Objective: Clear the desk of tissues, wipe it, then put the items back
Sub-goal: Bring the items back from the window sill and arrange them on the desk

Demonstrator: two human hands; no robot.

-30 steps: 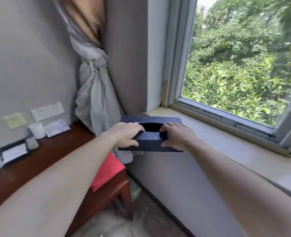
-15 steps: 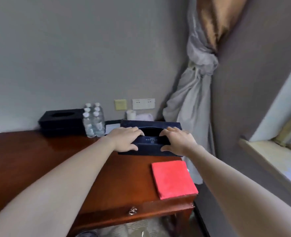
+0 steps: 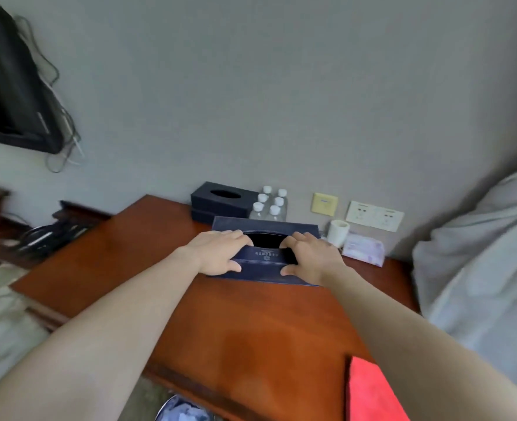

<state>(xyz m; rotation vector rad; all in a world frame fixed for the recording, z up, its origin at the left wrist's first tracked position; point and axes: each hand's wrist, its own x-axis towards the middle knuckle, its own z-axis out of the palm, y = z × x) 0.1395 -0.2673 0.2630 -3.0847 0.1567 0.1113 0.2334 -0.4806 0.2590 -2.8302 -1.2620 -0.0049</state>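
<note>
Return step, I judge: left grip and right grip each curl round the box, over the bench toward its far edge; next, set it flat, then let go

Both bare forearms stretch forward, converging. The left hand and right hand lie palm-down, fingers over the top and thumbs against the near side of the box they grip.
</note>
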